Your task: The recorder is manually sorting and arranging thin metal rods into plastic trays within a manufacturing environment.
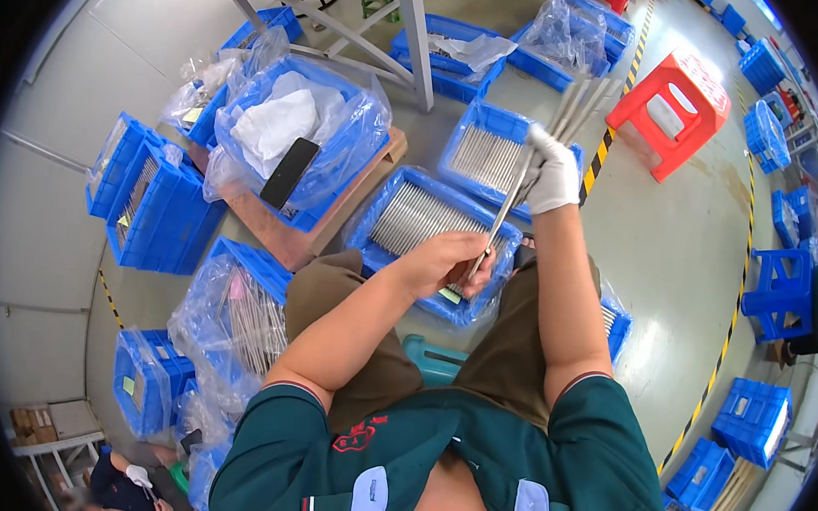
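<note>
Before us, our gloved right hand (pixel 551 177) clasps fanned metal rods (pixel 565 121), our bare left hand (pixel 448 261) closed round their lower end; beneath sits a blue bin (pixel 358 240) with a yellow-green label (pixel 450 295); red lettering (pixel 355 438) marks our shirt (pixel 603 455).

Gloved right hand (pixel 552 178): plain white down to the wrist
Held rods (pixel 501 214): silver-grey
Rods in the nearer tray (pixel 420 221): same silver-grey, lined up like fine stripes
Nearer tray (pixel 358 238): strong blue
Shirt (pixel 603 455): dark green
Chest emblem (pixel 354 438): red
Front straps (pixel 370 501): pale lavender-blue
Trousers (pixel 508 355): olive brown
Near stool (pixel 432 362): teal
Far-right stool (pixel 663 116): bright red
Stool at the right edge (pixel 781 297): deep blue
Phone on the left (pixel 290 171): black
Cloth beside it (pixel 277 121): white
Pallet (pixel 274 233): reddish brown
Floor (pixel 668 299): greyish green, from where I stand
Floor tape (pixel 597 164): black-and-yellow slanting stripes
</note>
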The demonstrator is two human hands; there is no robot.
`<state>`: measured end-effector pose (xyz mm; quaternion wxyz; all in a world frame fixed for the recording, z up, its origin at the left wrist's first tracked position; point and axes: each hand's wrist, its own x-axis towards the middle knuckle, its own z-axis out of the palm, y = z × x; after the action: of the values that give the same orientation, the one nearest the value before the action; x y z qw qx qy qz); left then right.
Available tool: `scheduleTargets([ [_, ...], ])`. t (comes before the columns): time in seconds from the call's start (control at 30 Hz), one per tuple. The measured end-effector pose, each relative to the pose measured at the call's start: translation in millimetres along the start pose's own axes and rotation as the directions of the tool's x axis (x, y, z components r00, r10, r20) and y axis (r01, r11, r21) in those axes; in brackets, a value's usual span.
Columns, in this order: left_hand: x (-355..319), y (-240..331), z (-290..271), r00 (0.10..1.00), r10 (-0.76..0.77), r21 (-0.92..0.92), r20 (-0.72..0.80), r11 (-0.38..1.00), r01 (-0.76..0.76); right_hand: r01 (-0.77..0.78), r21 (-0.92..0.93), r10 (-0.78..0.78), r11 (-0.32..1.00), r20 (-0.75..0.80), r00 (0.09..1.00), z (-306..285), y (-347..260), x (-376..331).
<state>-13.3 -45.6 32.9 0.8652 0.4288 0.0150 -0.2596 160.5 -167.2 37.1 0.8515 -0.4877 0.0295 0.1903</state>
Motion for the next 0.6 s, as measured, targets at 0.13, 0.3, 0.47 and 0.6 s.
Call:
scheduleTargets([
  [0.13, -21.0, 17.3, -6.9, 0.994, -0.107, 0.356, 0.03, 0.93, 0.09, 0.068, 0.197, -0.066, 0.978, -0.019, 0.998, -28.2, -24.4, 19.7],
  [0.3, -15.7, 23.4, -37.5, 0.974, 0.172, 0.06, -0.145, 0.984, -0.165, 0.085, -0.137, -0.092, 0.987, -0.047, 0.995, -12.1, -13.9, -1.8],
  [0.47, 5.2, 18.3, -33.2, 0.959, 0.272, -0.096, 0.079, 0.96, -0.264, -0.125, -0.193, 0.168, 0.973, 0.226, 0.959, 21.9, 23.7, -33.3],
  [0.6, 4.5, 24.3, -24.4, 0.992, 0.084, 0.035, 0.092, 0.996, -0.088, -0.053, -0.378, 0.162, 0.924, 0.263, 0.951, 33.8, 36.9, -41.1],
])
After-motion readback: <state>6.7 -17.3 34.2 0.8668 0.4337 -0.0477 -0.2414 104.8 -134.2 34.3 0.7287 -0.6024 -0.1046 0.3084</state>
